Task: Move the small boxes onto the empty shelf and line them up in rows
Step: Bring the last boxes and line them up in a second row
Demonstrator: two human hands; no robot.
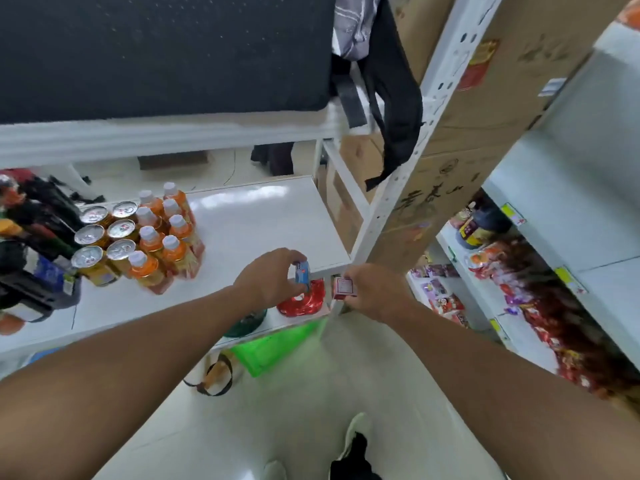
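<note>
My left hand [268,277] pinches a small blue box [302,271] just over the front edge of the white shelf [263,220]. My right hand [372,289] holds a small red and white box [343,287] beside the shelf's front right corner, next to the upright post. The right half of the shelf surface is bare. Both boxes are off the shelf surface, in the air.
Orange drink bottles [169,237] and cans [104,237] stand on the shelf's left half. A perforated white post [398,188] rises at the right corner. A red shiny packet [304,299] and a green bag [273,351] lie below. Snack shelves [519,289] stand to the right.
</note>
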